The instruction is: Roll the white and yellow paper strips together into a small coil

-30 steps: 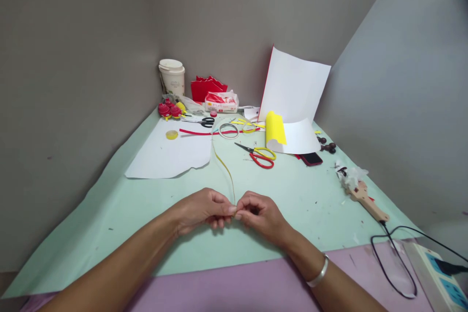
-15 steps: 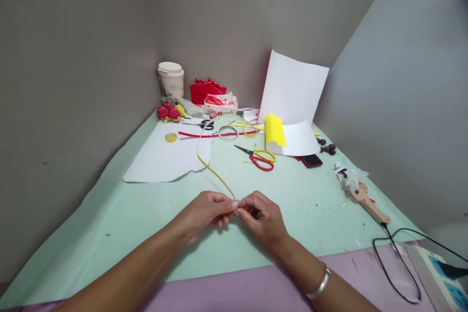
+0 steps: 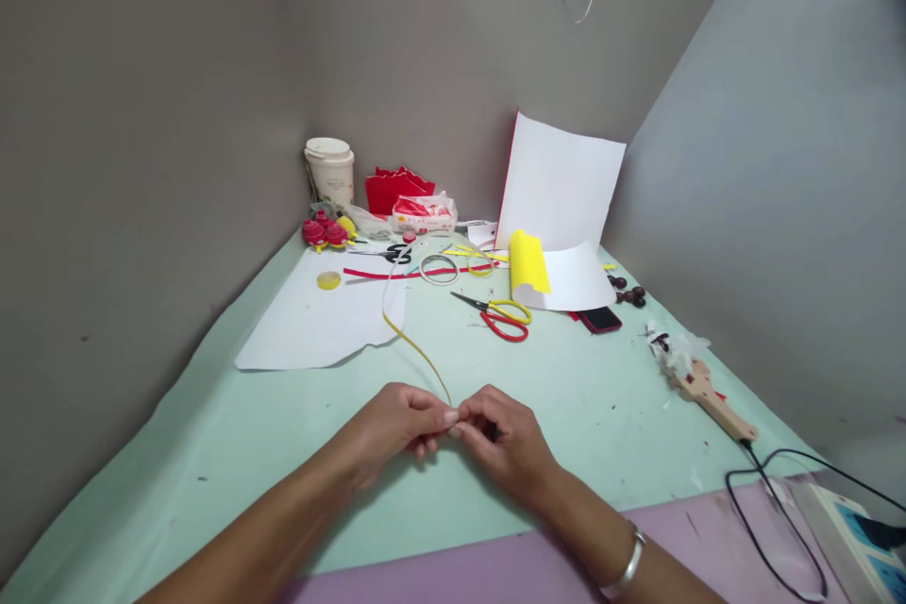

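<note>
My left hand point(image 3: 393, 427) and my right hand point(image 3: 506, 442) meet fingertip to fingertip over the pale green table cover point(image 3: 212, 434), near its front edge. Both pinch the near end of a long thin yellow paper strip point(image 3: 417, 354). The strip rises from my fingers and curves away to the left, over the edge of a white sheet point(image 3: 318, 321). My right wrist wears a silver bangle point(image 3: 627, 562).
Red-and-yellow scissors point(image 3: 504, 316), black scissors point(image 3: 393, 254), tape rings point(image 3: 440, 268), a yellow roll on white paper point(image 3: 528, 262), a phone point(image 3: 600, 319), a cup point(image 3: 329, 170) and red paper flowers point(image 3: 322, 231) lie farther back. A wooden-handled tool point(image 3: 712, 396), its cable and a power strip point(image 3: 842, 538) sit right.
The strip's far part swung from nearly straight ahead over to the left. My hands stayed pinched together at the same spot, and the view tilted down a little.
</note>
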Demonstrator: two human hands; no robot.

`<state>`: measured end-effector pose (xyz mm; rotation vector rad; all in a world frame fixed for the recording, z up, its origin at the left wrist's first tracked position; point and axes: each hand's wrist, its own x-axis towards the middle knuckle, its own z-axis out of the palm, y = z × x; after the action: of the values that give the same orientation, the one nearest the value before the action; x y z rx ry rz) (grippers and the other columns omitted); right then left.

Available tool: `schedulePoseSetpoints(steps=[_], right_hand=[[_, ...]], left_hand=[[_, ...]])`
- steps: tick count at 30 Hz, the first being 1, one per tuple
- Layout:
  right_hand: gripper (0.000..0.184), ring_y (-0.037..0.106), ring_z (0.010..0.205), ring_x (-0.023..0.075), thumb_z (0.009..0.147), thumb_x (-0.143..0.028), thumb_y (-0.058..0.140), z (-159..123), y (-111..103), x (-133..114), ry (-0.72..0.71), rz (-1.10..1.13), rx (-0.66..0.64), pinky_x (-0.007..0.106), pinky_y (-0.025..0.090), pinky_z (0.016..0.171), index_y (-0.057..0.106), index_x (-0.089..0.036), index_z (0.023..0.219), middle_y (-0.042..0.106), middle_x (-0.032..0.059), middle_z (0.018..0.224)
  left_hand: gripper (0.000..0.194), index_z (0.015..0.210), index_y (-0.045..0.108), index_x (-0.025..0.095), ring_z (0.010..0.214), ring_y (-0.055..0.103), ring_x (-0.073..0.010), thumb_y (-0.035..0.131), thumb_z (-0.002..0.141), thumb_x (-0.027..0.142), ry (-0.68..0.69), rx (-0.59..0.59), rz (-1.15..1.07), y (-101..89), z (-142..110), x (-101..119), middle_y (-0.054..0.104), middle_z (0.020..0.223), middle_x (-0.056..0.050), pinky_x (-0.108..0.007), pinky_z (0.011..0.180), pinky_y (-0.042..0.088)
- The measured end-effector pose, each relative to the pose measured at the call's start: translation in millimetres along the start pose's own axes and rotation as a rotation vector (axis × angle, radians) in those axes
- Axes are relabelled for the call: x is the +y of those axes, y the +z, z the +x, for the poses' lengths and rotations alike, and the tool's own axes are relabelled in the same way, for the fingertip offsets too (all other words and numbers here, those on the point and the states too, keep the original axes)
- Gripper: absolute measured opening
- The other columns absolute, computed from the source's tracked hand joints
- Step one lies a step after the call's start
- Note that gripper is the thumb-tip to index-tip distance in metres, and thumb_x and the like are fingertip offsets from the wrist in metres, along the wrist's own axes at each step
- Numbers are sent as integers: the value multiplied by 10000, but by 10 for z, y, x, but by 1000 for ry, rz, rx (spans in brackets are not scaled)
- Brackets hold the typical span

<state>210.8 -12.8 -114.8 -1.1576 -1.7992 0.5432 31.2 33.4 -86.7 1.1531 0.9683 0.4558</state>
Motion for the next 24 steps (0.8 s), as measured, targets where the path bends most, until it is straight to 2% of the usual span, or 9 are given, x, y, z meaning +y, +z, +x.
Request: schedulePoseSetpoints(steps=[7, 15, 24], right_hand=[[37, 546, 594, 112, 818, -171, 644, -22, 49, 5, -52, -58, 134, 208, 441, 548, 661, -183, 787, 598, 11, 686], [44, 545, 609, 107, 832, -149, 601, -24, 44, 14, -85, -77, 71, 202, 441, 571, 632, -178, 819, 589, 11, 714], [91, 545, 639, 110, 820, -117, 577, -30, 30, 23, -87, -46, -9, 208, 443, 597, 613, -191, 857, 582, 6, 745]], left_hand=[[359, 689, 696, 112, 513, 474, -89, 766, 659, 463, -4, 77, -80, 84, -8, 16, 559, 554, 5, -215, 503, 322], [386, 769, 723, 101, 555, 488, -102, 756, 668, 472, -11, 12, -36, 25, -37, 43, 587, 606, -15, -217, 518, 336], [360, 691, 703, 103, 537, 483, -90, 767, 664, 456, -27, -39, -46, -27, -31, 36, 568, 571, -3, -206, 500, 334]])
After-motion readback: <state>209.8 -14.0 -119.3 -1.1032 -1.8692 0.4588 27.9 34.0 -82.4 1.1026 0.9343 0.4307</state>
